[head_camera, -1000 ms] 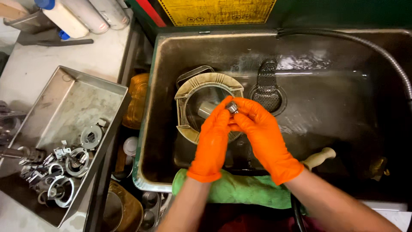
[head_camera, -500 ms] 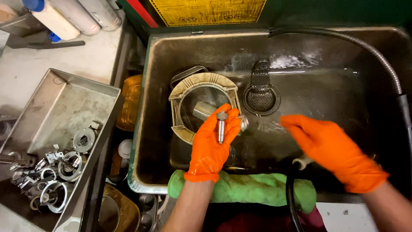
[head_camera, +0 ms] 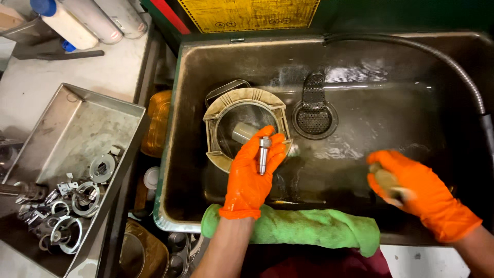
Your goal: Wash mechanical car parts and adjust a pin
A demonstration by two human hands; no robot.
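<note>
Two hands: both wear orange gloves and work over a wet metal sink (head_camera: 195, 72).
Green cloth (head_camera: 309, 226): draped along the sink's near rim, closest to the person, between the two forearms.
Left hand (head_camera: 252, 175): raised above the sink's left half, palm up, fingers curled closed around a small metal pin.
Metal pin (head_camera: 263, 154): short silvery cylinder standing nearly upright between the left thumb and fingertips, over the near edge of the round basket.
Right hand (head_camera: 422, 193): low at the sink's right side, well apart from the left, fingers wrapped around a blurred pale handle (head_camera: 386, 180); what tool it belongs to cannot be told.
Round basket (head_camera: 221, 110): beige slotted ring sitting in the sink just behind the left hand, with a short metal cylinder (head_camera: 243, 132) lying inside.
Drain strainer (head_camera: 314, 118): dark perforated disc just right of the basket.
Hose (head_camera: 442, 56): flexible metal line curving along the sink's far and right edges.
Metal tray (head_camera: 77, 134): on the bench left of the sink, holding rings and clamps (head_camera: 62, 211) at its near end.
Tubes (head_camera: 77, 23): white cartridges lying at the far left corner.
</note>
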